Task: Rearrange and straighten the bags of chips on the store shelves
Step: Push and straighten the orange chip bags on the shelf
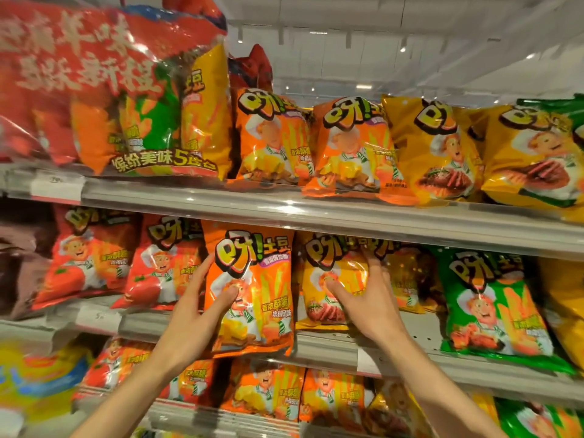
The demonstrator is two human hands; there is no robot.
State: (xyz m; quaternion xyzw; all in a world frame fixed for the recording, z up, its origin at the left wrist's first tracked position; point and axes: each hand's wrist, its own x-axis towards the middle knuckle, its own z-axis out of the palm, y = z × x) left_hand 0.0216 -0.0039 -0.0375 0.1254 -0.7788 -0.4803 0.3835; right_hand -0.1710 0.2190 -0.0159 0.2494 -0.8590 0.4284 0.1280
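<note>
Gripping orange bag [252,289] left, yellow bag [331,279] right.

Both bare forearms raised, hands left [197,306] and right [363,298] apart, thumbs forward, fingers curled
</note>
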